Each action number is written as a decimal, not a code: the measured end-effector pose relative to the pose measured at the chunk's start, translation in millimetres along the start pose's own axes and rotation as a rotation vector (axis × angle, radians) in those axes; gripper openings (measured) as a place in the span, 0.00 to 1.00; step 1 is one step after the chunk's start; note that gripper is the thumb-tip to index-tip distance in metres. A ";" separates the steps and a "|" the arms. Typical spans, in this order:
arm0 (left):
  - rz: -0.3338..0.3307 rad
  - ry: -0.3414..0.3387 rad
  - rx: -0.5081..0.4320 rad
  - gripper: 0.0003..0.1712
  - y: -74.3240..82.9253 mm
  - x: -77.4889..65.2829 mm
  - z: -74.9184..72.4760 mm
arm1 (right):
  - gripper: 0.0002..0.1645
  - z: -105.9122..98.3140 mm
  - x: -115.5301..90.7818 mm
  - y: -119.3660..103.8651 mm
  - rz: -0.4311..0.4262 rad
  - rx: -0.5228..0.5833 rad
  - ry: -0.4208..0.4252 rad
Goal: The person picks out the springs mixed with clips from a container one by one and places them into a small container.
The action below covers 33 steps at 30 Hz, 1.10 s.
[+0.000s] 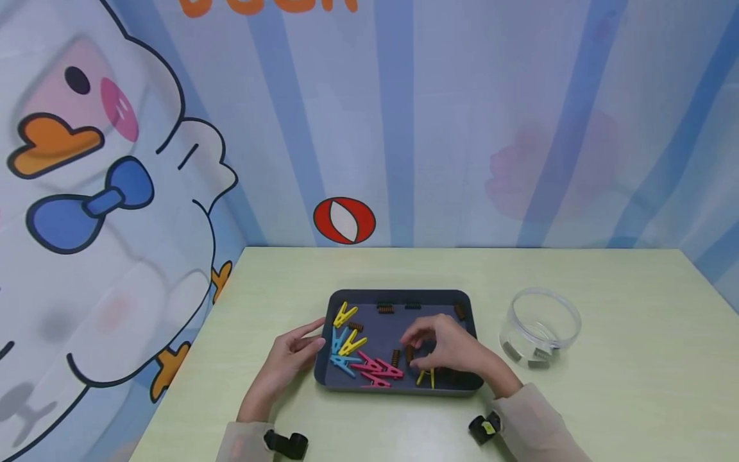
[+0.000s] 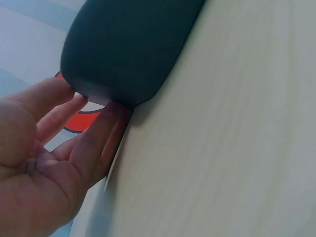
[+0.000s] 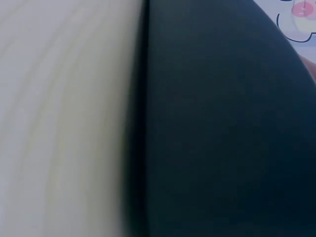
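A dark grey tray [image 1: 398, 297] lies on the table, holding small clothespins and brown coil springs. My left hand [image 1: 288, 356] grips its left edge; in the left wrist view the thumb and fingers [image 2: 94, 143] of that hand meet the tray's corner [image 2: 123, 49]. Over the tray's right half, my right hand [image 1: 447, 343] reaches down with bent fingers. A brown spring [image 1: 410, 354] shows between its thumb and forefinger; whether they press on it is unclear. Below that hand lies a partly hidden yellow clothespin [image 1: 426, 378]. The right wrist view shows mostly the tray's outer wall [image 3: 222, 123].
Yellow, blue [image 1: 344, 363] and pink clothespins [image 1: 378, 367] lie along the tray's left and front. Several springs [image 1: 385, 308] sit near its back wall. Right of the tray stands a clear round jar [image 1: 539, 327] with small grey pieces inside. A printed curtain [image 1: 450, 128] hangs behind the table.
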<state>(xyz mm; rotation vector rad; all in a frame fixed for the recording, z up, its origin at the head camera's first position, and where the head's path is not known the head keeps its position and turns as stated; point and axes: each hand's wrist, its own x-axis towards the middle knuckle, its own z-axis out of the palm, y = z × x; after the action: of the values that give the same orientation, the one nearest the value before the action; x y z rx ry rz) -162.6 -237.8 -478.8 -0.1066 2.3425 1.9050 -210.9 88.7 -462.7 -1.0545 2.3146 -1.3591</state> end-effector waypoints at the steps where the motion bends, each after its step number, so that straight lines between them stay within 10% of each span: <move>1: -0.003 0.001 0.001 0.27 0.0 0.0 0.0 | 0.18 -0.5 -0.1 -0.7 0.006 0.002 0.002; 33: -0.011 0.003 0.009 0.26 -4.2 3.6 -1.5 | 0.20 -32.8 -18.7 -9.4 0.009 -0.005 0.089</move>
<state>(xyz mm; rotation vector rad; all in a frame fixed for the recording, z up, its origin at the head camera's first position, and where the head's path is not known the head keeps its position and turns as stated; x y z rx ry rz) -165.6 -240.0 -483.1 -0.1208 2.3469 1.8907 -211.3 120.3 -439.9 -1.0036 2.3841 -1.4247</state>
